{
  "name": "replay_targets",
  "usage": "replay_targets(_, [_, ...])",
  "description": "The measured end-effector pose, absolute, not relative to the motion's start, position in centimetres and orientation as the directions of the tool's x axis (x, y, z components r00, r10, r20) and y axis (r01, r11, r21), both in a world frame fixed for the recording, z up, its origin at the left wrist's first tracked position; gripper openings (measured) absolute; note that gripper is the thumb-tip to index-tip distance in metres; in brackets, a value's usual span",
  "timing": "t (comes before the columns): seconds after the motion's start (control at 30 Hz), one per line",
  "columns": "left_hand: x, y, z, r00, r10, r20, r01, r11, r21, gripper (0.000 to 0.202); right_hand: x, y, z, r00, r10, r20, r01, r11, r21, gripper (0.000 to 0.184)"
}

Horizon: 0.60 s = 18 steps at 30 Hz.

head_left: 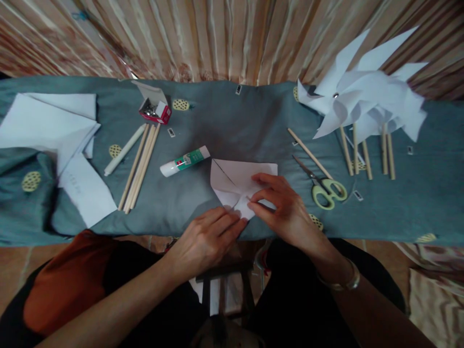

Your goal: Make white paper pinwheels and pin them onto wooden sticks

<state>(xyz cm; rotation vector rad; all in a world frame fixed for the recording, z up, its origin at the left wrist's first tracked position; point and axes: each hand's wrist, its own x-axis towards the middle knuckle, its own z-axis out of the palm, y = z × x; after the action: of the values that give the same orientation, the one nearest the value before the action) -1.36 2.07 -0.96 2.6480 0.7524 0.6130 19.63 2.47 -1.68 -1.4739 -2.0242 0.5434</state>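
A white square of paper [239,180] with cut diagonals lies near the front edge of the grey-blue cloth-covered table [232,121]. My right hand [282,208] rests on it, fingers bent and pressing a folded corner toward the paper's middle. My left hand [206,237] touches the paper's near corner with its fingertips, fingers held together and flat. A glue stick [184,161] lies just left of the paper. Green-handled scissors [321,183] lie to the right.
Several finished white paper pinwheels [366,101] on wooden sticks lie at the far right. A bundle of wooden sticks [141,166], a rolled paper, a red box of pins [155,109] and loose white sheets [54,130] lie to the left. A striped curtain hangs behind.
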Motion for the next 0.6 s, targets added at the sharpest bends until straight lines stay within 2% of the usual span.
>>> replay_targets(0.6, [-1.38, 1.84, -1.16, 0.778, 0.548, 0.307, 0.416, -0.816, 0.401, 0.024, 19.54, 2.46, -1.69, -0.215, 0.955, 0.203, 0.722, 0.296, -0.626, 0.006])
